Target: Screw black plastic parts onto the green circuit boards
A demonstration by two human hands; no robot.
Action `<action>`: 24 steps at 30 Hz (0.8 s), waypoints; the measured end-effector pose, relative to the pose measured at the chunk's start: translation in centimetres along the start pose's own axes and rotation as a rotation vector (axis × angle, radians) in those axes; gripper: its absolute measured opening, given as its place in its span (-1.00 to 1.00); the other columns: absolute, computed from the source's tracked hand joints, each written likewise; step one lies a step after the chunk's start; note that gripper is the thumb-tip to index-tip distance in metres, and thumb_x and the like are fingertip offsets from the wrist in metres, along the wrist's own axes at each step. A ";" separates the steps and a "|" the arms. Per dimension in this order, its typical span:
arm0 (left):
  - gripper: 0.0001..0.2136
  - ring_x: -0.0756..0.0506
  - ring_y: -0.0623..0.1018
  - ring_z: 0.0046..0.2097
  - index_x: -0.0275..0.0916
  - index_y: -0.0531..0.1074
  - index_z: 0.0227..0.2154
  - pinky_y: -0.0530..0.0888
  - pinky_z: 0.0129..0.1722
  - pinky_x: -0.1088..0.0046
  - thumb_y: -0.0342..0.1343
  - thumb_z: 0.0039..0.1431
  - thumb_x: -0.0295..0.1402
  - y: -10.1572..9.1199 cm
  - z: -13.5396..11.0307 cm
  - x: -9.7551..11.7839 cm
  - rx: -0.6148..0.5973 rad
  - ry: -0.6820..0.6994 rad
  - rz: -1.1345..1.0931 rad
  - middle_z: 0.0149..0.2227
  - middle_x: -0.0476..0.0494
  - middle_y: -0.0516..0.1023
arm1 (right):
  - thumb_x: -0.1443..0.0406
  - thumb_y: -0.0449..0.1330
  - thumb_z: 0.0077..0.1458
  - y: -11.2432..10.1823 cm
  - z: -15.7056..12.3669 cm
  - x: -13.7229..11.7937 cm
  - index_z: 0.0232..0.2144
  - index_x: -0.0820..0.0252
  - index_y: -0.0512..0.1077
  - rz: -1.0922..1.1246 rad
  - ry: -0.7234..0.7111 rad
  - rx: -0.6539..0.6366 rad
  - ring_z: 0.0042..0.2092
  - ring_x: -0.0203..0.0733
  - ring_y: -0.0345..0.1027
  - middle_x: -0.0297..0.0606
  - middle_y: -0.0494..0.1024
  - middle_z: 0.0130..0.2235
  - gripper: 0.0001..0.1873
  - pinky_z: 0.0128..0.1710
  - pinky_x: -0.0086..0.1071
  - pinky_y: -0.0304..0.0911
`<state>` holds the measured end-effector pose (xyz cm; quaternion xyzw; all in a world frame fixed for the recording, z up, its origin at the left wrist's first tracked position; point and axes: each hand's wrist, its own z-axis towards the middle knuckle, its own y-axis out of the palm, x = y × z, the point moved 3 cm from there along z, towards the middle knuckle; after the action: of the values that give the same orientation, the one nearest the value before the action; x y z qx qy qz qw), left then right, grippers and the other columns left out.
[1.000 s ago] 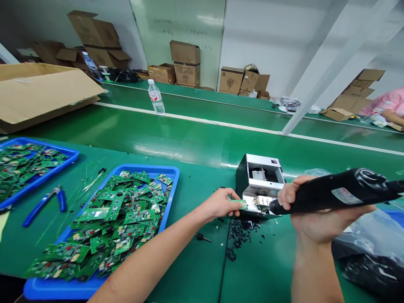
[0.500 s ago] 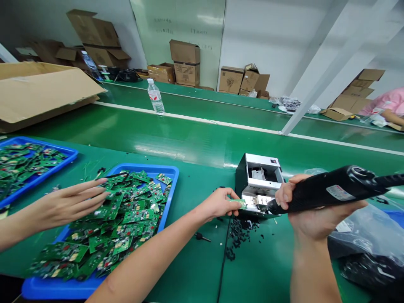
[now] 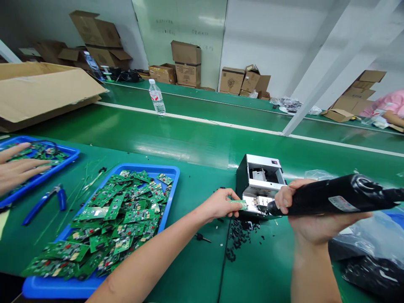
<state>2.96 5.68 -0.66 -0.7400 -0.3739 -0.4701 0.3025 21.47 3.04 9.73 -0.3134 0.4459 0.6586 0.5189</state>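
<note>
Between the thumb and fingers of my left hand (image 3: 222, 205) is a small green circuit board (image 3: 242, 205), held at the front of a black and silver box-shaped machine (image 3: 262, 168). My right hand (image 3: 311, 219) is wrapped around a black electric screwdriver (image 3: 318, 197) lying nearly level. Its tip points left at the metal block (image 3: 262, 201) on the machine's front; whether it touches a screw there is hidden. Small black pieces (image 3: 241, 233) lie scattered below the machine.
Blue trays of circuit boards, one near (image 3: 172, 170) and one far left (image 3: 74, 155), stand beside blue-handled pliers (image 3: 47, 202). A co-worker's hand (image 3: 19, 168) is over the far tray. A water bottle (image 3: 157, 99) stands behind; a plastic bag (image 3: 369, 240) lies right.
The co-worker's hand has moved left from the near tray to the far one, uncovering the pliers. My hands keep almost the same place, and the screwdriver's rear end has dipped slightly.
</note>
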 end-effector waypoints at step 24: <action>-0.75 0.05 0.30 -0.59 -0.27 0.38 -0.32 0.18 -0.59 0.55 0.20 -0.02 -0.23 0.3 0.3 0.0 0.002 0.030 -0.046 -0.56 -0.03 0.50 | -0.46 -0.16 -0.24 0.0 0.0 0.2 -0.36 0.11 0.58 0.012 0.048 -0.061 -0.72 -0.23 0.19 -0.30 0.38 -0.71 -0.06 -0.71 -0.33 0.12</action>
<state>3.36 5.73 -0.78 -0.7238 -0.3866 -0.4877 0.2979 21.43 3.17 9.56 -0.3419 0.4398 0.6673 0.4944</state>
